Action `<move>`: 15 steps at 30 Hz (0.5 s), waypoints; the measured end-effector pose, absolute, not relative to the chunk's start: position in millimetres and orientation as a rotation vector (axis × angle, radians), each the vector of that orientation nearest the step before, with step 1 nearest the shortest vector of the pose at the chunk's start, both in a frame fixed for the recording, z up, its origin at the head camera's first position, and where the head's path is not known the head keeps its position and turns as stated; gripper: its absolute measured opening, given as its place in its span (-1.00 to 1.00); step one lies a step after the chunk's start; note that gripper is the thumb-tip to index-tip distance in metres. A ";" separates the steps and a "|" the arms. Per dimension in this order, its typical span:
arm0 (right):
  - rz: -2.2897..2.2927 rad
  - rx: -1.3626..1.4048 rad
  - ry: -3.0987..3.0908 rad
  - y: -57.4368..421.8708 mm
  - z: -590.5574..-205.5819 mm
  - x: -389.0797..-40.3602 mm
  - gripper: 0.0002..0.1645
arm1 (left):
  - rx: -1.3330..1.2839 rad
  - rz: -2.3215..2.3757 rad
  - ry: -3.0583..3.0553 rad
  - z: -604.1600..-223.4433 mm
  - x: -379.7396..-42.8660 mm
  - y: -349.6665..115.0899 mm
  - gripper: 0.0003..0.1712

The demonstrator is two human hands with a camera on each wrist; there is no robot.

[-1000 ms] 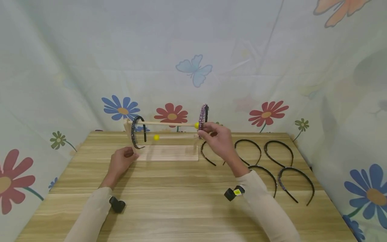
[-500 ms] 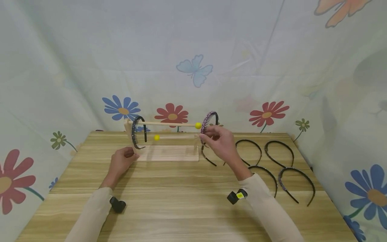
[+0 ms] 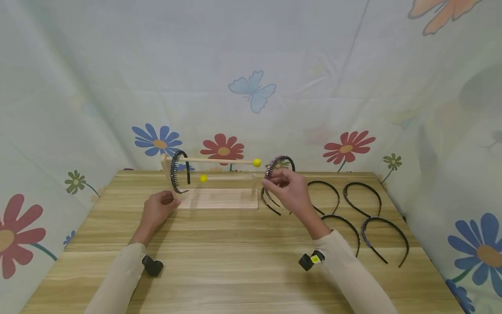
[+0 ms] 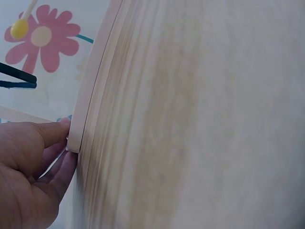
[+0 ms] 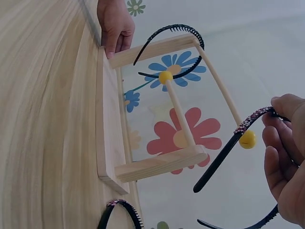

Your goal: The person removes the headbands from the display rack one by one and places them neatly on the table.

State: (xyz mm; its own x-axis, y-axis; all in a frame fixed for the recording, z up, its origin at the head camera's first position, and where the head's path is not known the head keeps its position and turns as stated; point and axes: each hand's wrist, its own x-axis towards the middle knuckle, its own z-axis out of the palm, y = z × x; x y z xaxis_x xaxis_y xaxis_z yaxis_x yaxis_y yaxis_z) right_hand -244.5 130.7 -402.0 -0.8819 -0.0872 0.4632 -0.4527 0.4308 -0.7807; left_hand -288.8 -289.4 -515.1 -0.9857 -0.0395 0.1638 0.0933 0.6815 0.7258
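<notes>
My right hand (image 3: 292, 192) pinches a black toothed headband (image 3: 276, 162) with a pinkish-purple glittery band. It hangs just right of the yellow ball (image 3: 256, 162) that tips the upper rod of a wooden rack (image 3: 217, 199). In the right wrist view, one tapered end of this headband (image 5: 220, 158) points down past the ball. Over at the rack's left end, my left hand (image 3: 157, 211) grips the base corner between thumb and fingers, as the left wrist view confirms at the board's edge (image 4: 86, 105). A dark glittery headband (image 3: 174, 172) hangs from the upper rod by the left post.
Several headbands lie on the right of the wooden table (image 3: 235, 261), among them a purple-trimmed one (image 3: 401, 233) in front and a black one (image 3: 379, 200) behind. Another (image 3: 269, 208) lies beside the rack's right end. A lower rod (image 3: 229, 177) carries a second yellow ball.
My right hand has moved right and down with the purple headband, from around the upper rod's yellow ball to a spot beside it. The left hand and the rack stay put.
</notes>
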 end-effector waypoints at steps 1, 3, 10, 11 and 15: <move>1.441 0.457 -2.338 131.2 -403.1 -243.8 -0.76 | -0.042 -1.192 -2.726 -515.3 -288.7 -289.3 -0.47; 1.441 0.455 -2.336 132.3 -405.2 -242.9 -0.77 | -0.036 -1.194 -2.726 -515.5 -288.6 -289.0 -0.47; 1.431 0.447 -2.333 136.8 -415.7 -239.3 -0.78 | -0.031 -1.200 -2.725 -516.0 -288.5 -288.9 -0.47; 1.430 0.442 -2.340 137.4 -417.6 -238.4 -0.77 | -0.031 -1.196 -2.726 -516.3 -288.9 -289.2 -0.47; 1.446 0.370 -2.385 139.2 -424.7 -234.2 -0.72 | -0.026 -1.186 -2.729 -516.6 -289.2 -288.9 -0.46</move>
State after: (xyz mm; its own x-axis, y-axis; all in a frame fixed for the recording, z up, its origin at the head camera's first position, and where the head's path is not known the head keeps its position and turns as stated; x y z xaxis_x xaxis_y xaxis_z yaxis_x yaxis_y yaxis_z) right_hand -234.2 139.2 -424.7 -0.9129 -0.0509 0.4050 -0.3826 0.4524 -0.8056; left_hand -289.2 -288.9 -516.6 -0.9862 -0.0494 0.1579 0.0818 0.6842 0.7247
